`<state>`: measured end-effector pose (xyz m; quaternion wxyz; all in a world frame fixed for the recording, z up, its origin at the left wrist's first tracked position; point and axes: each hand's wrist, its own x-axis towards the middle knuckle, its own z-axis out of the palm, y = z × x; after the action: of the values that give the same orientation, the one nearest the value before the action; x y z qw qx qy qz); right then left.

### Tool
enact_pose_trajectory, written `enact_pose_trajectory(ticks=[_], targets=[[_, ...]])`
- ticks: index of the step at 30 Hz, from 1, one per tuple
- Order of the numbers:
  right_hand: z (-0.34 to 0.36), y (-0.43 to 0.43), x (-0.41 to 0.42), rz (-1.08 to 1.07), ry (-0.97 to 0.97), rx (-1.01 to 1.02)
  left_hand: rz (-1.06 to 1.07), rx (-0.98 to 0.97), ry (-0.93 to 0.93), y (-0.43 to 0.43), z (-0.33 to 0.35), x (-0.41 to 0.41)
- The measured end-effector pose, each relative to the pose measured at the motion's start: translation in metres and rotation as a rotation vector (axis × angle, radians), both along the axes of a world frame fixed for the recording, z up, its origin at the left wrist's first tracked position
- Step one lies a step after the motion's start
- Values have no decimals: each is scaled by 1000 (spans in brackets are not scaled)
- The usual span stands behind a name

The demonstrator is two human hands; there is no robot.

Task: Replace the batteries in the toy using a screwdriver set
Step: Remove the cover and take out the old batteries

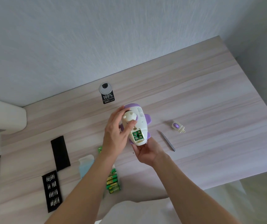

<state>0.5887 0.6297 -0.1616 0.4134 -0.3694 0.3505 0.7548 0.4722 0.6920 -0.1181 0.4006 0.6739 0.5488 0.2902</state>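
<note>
While left hand [115, 126] and right hand [147, 152] both grip toy [140, 120], batteries [137, 135] in bay, sticker [108, 98] reads "100%"

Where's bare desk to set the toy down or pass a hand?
Widest bare desk: right of the screwdriver and small purple-buttoned piece, out to the edge. Also the strip behind the toy, right of the round grommet. Crowded near-left: bit tray, black lid, blue box, green batteries.

We get soft, even light w/ faint shadows. Sharpest at the grip on the toy [141, 121]; below & left of it the bit tray [52, 191] smears, frame edges bend.
</note>
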Motion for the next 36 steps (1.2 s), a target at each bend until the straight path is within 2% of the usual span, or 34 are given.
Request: enact_pose_trajectory(ticks=[5, 10, 13, 16, 20, 28, 36], targets=[[14, 0, -5, 0, -35, 16, 21, -5, -73, -2, 17, -6], [57, 4, 1, -10, -152, 117, 34, 3, -210, -3, 45, -6], [90, 7, 7, -84, -276, 199, 102, -126, -425, -6, 67, 1], [123, 8, 12, -156, -482, 275, 229, -300, -624, -11, 92, 15], [157, 4, 14, -183, -723, 358, 282, -515, -980, -12, 123, 33], [201, -16, 4, -223, -1117, 477, 281, -672, -1130, -27, 137, 49], [220, -32, -8, -229, -1296, 590, 150, -806, -1364, -37, 140, 32]])
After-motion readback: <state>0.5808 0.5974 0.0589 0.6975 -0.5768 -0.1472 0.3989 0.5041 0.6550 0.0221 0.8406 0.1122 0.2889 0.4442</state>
